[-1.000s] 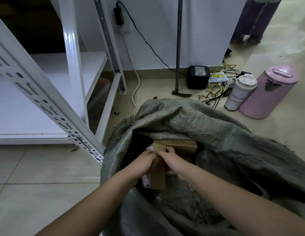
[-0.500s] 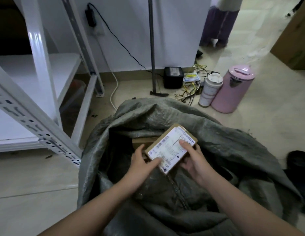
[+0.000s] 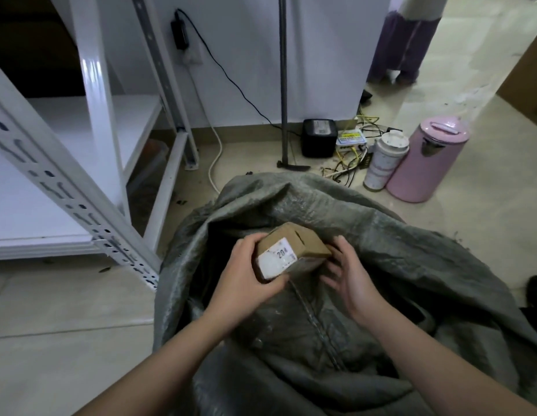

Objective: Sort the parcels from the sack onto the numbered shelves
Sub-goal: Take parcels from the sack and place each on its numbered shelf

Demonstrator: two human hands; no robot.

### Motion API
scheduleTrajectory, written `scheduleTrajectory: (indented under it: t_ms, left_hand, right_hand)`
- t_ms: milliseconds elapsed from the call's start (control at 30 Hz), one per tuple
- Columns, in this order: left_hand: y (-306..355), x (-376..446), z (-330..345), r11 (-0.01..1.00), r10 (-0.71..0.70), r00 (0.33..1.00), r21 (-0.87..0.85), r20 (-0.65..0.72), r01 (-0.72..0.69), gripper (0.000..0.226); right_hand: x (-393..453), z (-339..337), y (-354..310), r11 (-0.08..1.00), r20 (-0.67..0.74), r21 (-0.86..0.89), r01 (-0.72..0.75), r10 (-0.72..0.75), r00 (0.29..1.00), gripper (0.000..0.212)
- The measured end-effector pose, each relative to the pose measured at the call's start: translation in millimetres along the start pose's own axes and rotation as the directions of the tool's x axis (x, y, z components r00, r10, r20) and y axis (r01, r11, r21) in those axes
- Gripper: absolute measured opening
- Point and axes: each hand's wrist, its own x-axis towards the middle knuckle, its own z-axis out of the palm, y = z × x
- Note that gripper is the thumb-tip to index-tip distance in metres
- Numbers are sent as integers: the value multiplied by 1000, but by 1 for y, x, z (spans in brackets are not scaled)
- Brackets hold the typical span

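A small brown cardboard parcel (image 3: 294, 244) hangs above the open mouth of the grey woven sack (image 3: 381, 265). Its near end carries a white label reading 204. My left hand (image 3: 246, 274) grips the parcel's left end, fingers over the top and thumb under the label. My right hand (image 3: 348, 274) is at the parcel's right side with spread, relaxed fingers; whether they touch the box I cannot tell. The white metal shelving (image 3: 81, 163) stands to the left, its low shelf bare. No shelf numbers show.
Beyond the sack stand a pink lidded bin (image 3: 426, 163), a white flask (image 3: 384, 160), a black box (image 3: 319, 142) with tangled cables, and a metal pole (image 3: 283, 85). A person's legs (image 3: 402, 46) show at the back right. A cardboard box (image 3: 528, 79) sits at the right edge.
The parcel has come out of the sack and been turned: first its large shipping label faced up, now the small end label 204 faces me. My right hand has loosened its hold.
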Motion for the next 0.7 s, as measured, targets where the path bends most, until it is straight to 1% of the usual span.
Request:
scheduleTrajectory:
  t_ms: [67,133,200,267,333,400,433,467,500,533,567,600,633,667,700]
  left_hand:
    - [1,0,-1,994,70,997,82,-36,-67,67]
    - [3,0,-2,981,141,988,146,-58,-131,67]
    - [1,-2,-4,946,254,966,221,-43,-239,67]
    - [-4,-4,-4,863,393,919,336,22,-377,72]
    - [-8,-5,-1,751,516,851,425,99,-505,71]
    - [-10,-8,1,669,576,795,449,189,-592,67]
    - [-11,-11,2,654,566,789,453,238,-605,71]
    - [-12,-14,3,664,531,802,455,273,-594,79]
    - [-13,-17,4,702,476,834,450,279,-552,89]
    - [-12,-21,5,776,395,882,420,258,-470,96]
    - [-10,-23,6,867,292,930,350,222,-356,97]
    - [-10,-23,10,942,184,965,248,186,-228,94]
    - [-11,-21,13,985,82,984,137,159,-104,92]
    - [-9,-18,15,1000,-12,990,22,140,9,91]
    - [-7,-15,16,989,-96,987,-99,129,109,92]
  right_hand:
    - [0,6,-3,995,3,-74,63,-63,998,42]
    - [-2,10,-4,988,53,-122,91,-85,995,50]
    - [-3,13,-5,989,84,-131,66,-55,995,60]
    - [-4,14,-6,997,109,-63,-42,49,993,69]
    - [-4,13,-8,989,152,13,-149,146,978,65]
    - [-5,11,-11,983,167,40,-179,170,971,66]
    - [-5,9,-13,987,158,45,-157,148,976,70]
    - [-4,7,-15,993,137,53,-109,101,985,72]
    - [-5,6,-18,996,122,67,-51,42,992,75]
    - [-5,5,-22,998,118,59,13,-20,993,79]
    - [-6,4,-25,997,126,15,79,-80,989,82]
    - [-8,3,-28,988,149,-57,145,-135,980,83]
    - [-8,2,-29,971,175,-128,202,-179,968,83]
    - [-9,3,-30,946,210,-198,255,-214,954,82]
    - [-11,4,-30,911,242,-273,308,-245,939,80]
